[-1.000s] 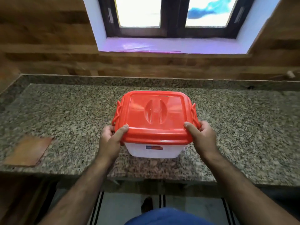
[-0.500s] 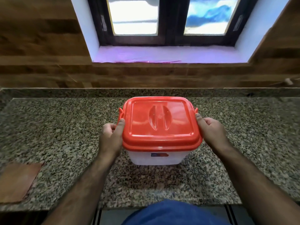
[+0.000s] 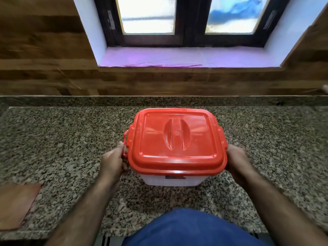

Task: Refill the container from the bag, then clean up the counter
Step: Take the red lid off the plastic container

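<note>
Red-lidded white plastic container (image 3: 177, 151) sits mid speckled granite desk (image 3: 62, 148), directly between both hands. Left hand (image 3: 113, 161) fingers the side latch; right hand (image 3: 237, 160) cups opposite wall, approx. equally near. Lid closed, latches flanking w/ no bag visible.

left hand (image 3: 113, 161): forearm reaching forward, fingers curled against the container's (image 3: 174, 180) left side under the lid rim | right hand (image 3: 237, 163): forearm reaching forward, palm cupped on its right side, fingertips hidden
</note>
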Action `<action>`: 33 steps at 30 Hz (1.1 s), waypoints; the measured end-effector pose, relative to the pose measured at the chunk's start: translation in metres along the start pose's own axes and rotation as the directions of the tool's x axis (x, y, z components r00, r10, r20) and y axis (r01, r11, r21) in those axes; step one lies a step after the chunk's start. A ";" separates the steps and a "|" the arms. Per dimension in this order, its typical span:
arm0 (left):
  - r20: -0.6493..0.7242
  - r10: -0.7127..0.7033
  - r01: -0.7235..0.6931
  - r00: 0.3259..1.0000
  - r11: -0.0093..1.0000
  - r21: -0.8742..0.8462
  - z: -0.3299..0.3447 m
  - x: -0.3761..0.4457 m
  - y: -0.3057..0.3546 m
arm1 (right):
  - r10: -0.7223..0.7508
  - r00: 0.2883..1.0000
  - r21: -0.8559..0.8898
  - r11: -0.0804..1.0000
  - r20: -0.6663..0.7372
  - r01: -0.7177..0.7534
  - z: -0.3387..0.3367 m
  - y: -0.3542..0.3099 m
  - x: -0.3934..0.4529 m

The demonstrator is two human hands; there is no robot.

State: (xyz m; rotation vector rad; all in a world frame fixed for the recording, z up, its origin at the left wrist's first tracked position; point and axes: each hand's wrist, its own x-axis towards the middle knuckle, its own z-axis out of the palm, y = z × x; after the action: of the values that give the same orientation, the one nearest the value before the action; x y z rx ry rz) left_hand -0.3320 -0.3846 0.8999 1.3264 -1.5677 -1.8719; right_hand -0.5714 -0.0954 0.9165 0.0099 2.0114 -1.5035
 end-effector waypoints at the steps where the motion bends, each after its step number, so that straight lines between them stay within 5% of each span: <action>1: 0.039 -0.059 0.061 0.998 0.997 -0.050 -0.001 0.002 -0.007 | 0.034 0.998 0.034 0.999 0.049 -0.036 0.000 0.003 0.000; 4: 0.079 -0.126 0.130 0.989 0.990 -0.049 0.001 0.006 -0.018 | 0.035 0.998 0.086 0.996 0.055 -0.040 0.004 0.006 0.001; 8: -0.109 0.091 -0.084 0.990 0.994 0.072 0.012 -0.015 -0.006 | -0.139 0.973 -0.027 0.990 -0.187 0.136 0.009 -0.019 -0.013; 11: -0.124 0.217 -0.209 0.968 0.975 0.074 0.023 -0.040 0.014 | -0.275 0.952 -0.114 0.958 -0.130 0.262 0.007 -0.039 -0.022; 16: -0.116 0.204 -0.204 0.972 0.979 0.007 0.029 -0.049 0.019 | -0.268 0.961 -0.114 0.959 -0.062 0.260 0.005 -0.053 -0.025; 23: -0.060 0.158 -0.164 0.986 0.980 -0.110 0.025 -0.053 0.025 | -0.250 0.968 0.158 0.955 -0.040 0.253 0.011 -0.092 -0.055; 28: -0.028 0.137 -0.139 0.990 0.979 -0.147 0.025 -0.059 0.023 | -0.172 0.959 0.486 0.873 0.226 0.042 0.015 -0.123 -0.069; 31: -0.134 0.297 -0.299 0.945 0.954 0.006 0.029 -0.063 0.011 | -0.198 0.944 0.537 0.843 0.263 0.028 0.010 -0.135 -0.075; 33: -0.200 0.543 -0.514 0.816 0.839 0.181 0.035 -0.072 0.006 | -0.208 0.961 0.593 0.803 0.183 0.061 -0.004 -0.140 -0.074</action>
State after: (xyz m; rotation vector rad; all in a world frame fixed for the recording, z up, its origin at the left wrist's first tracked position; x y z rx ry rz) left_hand -0.3272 -0.3119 0.9339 0.9737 -1.7117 -1.2410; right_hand -0.5635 -0.1157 1.0728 -0.0636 1.3156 -2.0585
